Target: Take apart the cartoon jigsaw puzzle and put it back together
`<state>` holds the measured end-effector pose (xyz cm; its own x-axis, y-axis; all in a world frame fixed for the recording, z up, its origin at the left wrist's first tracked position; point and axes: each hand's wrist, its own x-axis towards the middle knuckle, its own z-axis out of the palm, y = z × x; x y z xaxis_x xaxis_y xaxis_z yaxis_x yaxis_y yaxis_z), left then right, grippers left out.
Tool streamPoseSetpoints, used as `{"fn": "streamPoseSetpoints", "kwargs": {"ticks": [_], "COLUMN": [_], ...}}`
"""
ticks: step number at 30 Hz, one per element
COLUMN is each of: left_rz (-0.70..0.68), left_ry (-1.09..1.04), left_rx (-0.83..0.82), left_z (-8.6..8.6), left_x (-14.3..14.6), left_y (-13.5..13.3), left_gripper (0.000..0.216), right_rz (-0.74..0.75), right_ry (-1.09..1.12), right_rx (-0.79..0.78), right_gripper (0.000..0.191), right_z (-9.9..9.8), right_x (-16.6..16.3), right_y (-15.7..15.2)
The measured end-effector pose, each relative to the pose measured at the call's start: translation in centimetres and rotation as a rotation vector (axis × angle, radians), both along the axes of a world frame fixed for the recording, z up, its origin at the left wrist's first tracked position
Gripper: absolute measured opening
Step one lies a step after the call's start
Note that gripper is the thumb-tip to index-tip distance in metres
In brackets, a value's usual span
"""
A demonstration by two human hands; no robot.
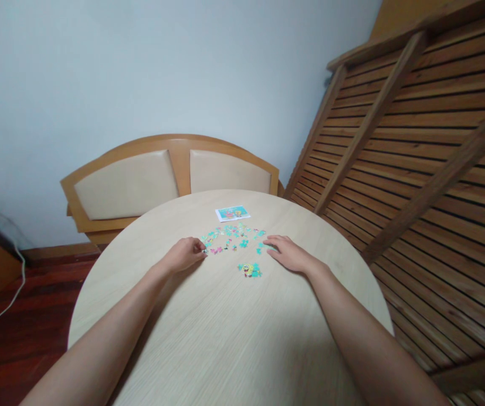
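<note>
While the flat yellow-and-teal jigsaw chunk (pixel 250 270) sits lower-centre, nearer the loosely spread right hand (pixel 287 252), the left hand (pixel 185 254) is pinched, can't tell on what.

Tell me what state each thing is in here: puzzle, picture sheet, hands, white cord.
Jigsaw pieces: scattered; too small to tell whether any interlock.
Puzzle section with yellow cartoon character: partly assembled, lying face up.
Picture sheet: lying printed side up.
Left hand: fingers bent together; whether it holds a piece is unclear.
Right hand: open, palm down.
White cord: slack.
</note>
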<state>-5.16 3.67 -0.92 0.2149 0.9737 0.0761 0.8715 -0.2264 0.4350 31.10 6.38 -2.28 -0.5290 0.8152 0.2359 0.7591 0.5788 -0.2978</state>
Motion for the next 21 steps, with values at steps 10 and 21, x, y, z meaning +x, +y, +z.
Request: {"fn": "streamPoseSetpoints", "kwargs": {"ticks": [10,21], "left_rz": [0.057,0.203], "left_ry": [-0.073,-0.036], "left_rx": [-0.021,0.037], "left_z": [-0.57,-0.25], "left_x": [-0.06,-0.72], "left_y": [0.33,0.47], "left_gripper": [0.023,0.02], "right_rz": [-0.005,-0.002], "right_ry": [-0.011,0.036], "right_rx": [-0.011,0.013], "right_gripper": [0.036,0.029], "right_z": [0.25,0.42], "right_x": [-0.07,0.11], "right_y": [-0.21,0.0]}}
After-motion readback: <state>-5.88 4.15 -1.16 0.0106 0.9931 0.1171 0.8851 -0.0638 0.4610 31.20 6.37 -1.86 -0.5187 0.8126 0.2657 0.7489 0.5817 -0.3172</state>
